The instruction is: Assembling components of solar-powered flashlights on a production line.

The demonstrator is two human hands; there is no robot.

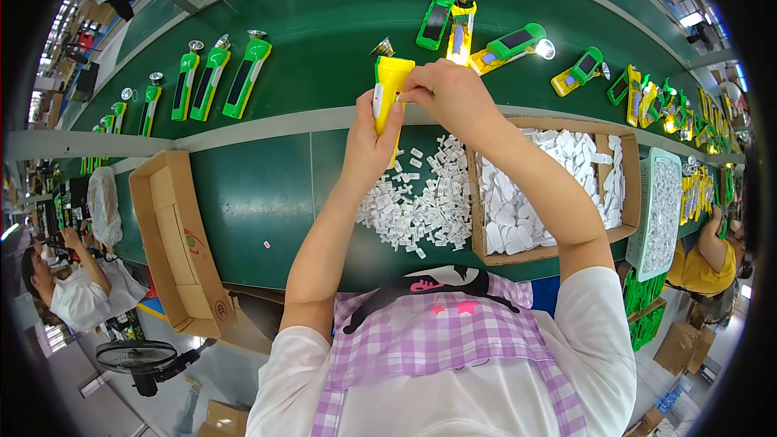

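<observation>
My left hand (370, 139) is wrapped round a yellow flashlight body (393, 74), held upright over the front rail of the green bench. A loose silver reflector (383, 48) sticks out at its top. My right hand (455, 95) pinches at the right side of the body, thumb and forefinger together; whatever lies between the fingertips is too small to make out. Below my wrists spreads a pile of small white plastic parts (414, 209). Right of the pile, under my right forearm, stands a cardboard box (534, 256) holding white oval pieces (506, 209).
Green-and-yellow flashlights (245, 77) stand along the left bench; opened flashlights (510, 47), some lit, lie to the right. An empty-looking carton (172, 247) sits at left, a pale green basket (643, 231) at right. Co-workers sit at left (81, 291) and right (704, 263).
</observation>
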